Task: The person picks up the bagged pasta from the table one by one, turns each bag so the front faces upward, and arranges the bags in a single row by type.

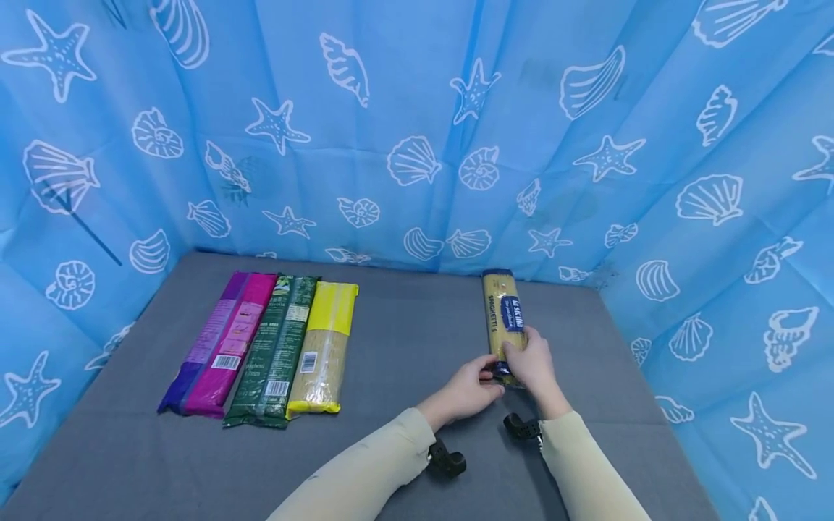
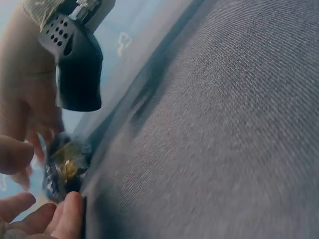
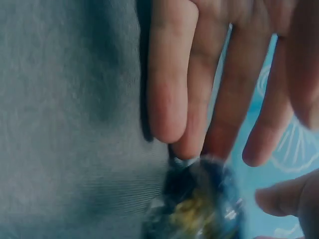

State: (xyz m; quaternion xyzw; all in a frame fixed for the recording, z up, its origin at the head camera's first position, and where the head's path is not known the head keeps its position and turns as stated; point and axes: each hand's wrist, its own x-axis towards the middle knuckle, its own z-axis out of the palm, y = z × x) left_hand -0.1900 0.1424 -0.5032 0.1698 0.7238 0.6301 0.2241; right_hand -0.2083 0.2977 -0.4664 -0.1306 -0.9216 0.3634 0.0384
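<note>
A long yellow pack of spaghetti (image 1: pixel 500 315) with dark blue ends and a blue label lies on the table at the right, pointing away from me. My right hand (image 1: pixel 534 362) grips its near part from the right side, the thumb over the top. Just left of the near end is my left hand (image 1: pixel 469 389), its fingertips at the dark end of the pack. In the left wrist view the thumb and fingers stand apart beside that crinkled end (image 2: pixel 67 167). Loosely extended fingers (image 3: pixel 169 99) reach the pack's end in the right wrist view.
Three more pasta packs lie side by side at the left: a pink-purple one (image 1: pixel 221 347), a green one (image 1: pixel 274 354) and a yellow one with a clear window (image 1: pixel 323 347). The grey table (image 1: pixel 404 325) is bordered by a blue shell-patterned curtain (image 1: pixel 417 210).
</note>
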